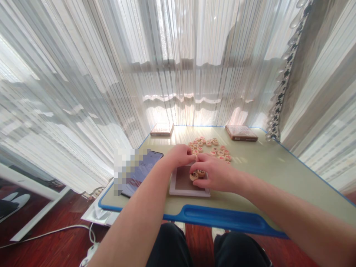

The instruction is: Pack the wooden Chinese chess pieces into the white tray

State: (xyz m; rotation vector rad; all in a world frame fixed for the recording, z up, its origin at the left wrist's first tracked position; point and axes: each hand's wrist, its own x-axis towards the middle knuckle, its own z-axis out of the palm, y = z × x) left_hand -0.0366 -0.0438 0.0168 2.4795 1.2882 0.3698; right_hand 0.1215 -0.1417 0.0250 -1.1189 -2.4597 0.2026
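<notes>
R hand [214, 172]: Bent over the tray [189, 193], thumb and fingers parted around 2 black-marked pieces [194, 176]; can't tell if they're pinched or only ringed.
Black-marked pieces: Side by side, in or just above tray. Rounded edges offer little purchase, so a loose pinch could drop 1, esp. if both are lifted at once.
L hand [182, 155]: At tray's far edge beside the loose pieces [200, 149]; fingertips partly hidden, can't tell if clamped on anything. W/ hands nearly touching, a bump could jar R hand's grip.
Loose pieces: Clustered beyond tray on the table [267, 174], some touching. A knuckle brushing 1 could push its neighbors too.
Tray: Shallow, pale-rimmed, near table's front. A wrist leaning on the rim could tip or slide it.
Blue trough [222, 218]: Along front edge; a piece rolling that way could end up there.
Phone [143, 167]: Left of the L arm [152, 193], near table's edge, partly blurred; a careless elbow could nudge it off.
</notes>
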